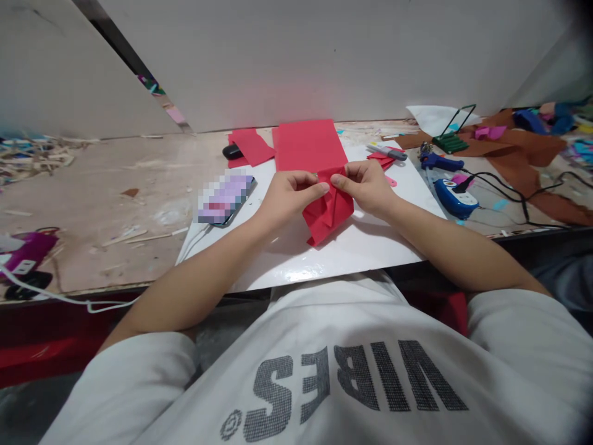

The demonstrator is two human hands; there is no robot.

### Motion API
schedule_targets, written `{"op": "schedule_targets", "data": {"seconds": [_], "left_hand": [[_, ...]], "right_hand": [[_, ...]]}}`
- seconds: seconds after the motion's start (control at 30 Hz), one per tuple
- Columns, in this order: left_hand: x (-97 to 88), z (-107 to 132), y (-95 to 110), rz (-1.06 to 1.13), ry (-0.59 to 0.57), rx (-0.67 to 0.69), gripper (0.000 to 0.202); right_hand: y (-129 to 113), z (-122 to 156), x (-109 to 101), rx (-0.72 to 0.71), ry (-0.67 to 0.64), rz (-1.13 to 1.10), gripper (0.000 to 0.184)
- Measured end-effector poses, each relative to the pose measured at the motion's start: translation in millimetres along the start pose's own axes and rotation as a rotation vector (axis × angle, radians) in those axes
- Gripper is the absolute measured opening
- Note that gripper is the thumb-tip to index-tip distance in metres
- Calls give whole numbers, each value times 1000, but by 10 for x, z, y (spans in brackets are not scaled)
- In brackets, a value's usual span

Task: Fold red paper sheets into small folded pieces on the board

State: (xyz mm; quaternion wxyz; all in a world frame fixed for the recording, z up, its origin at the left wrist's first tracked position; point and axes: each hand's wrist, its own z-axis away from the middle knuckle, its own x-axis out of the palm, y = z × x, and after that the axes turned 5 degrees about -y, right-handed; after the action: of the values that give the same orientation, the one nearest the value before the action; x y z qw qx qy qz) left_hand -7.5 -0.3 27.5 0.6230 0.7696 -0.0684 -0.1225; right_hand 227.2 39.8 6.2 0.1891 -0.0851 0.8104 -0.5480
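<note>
A creased piece of red folded paper (331,213) is held up between my two hands, over a white board (296,262). My left hand (296,188) pinches its upper left part between thumb and fingers. At the upper right, my right hand (365,184) pinches the same paper, its thumb close to the left thumb. Folds and a raised flap show on the side facing me. Just behind the hands lie flat red sheets (308,142), partly covered by the held piece.
Left on the board is a phone (227,198) with a cable. Behind it, red paper pieces (252,147) overlap a black object (231,152). A utility knife (386,152) lies at right, near a blue glue gun (440,162) and a blue-and-white power strip (456,199). Wood scraps (28,154) litter the left.
</note>
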Motion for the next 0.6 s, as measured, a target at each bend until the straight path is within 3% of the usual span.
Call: {"op": "schedule_targets", "data": {"seconds": [0.17, 0.3, 0.4, 0.6], "left_hand": [[-12, -34, 21, -23, 24, -18, 44], [-3, -3, 110, -172, -6, 6, 30], [-20, 13, 167, -238, -28, 48, 24], [-108, -25, 152, -344, -76, 119, 22]], "right_hand": [[-33, 34, 89, -35, 31, 66, 77], [-52, 63, 152, -55, 63, 204, 65], [-80, 88, 155, -64, 15, 266, 61], [-154, 106, 144, -79, -103, 282, 72]]}}
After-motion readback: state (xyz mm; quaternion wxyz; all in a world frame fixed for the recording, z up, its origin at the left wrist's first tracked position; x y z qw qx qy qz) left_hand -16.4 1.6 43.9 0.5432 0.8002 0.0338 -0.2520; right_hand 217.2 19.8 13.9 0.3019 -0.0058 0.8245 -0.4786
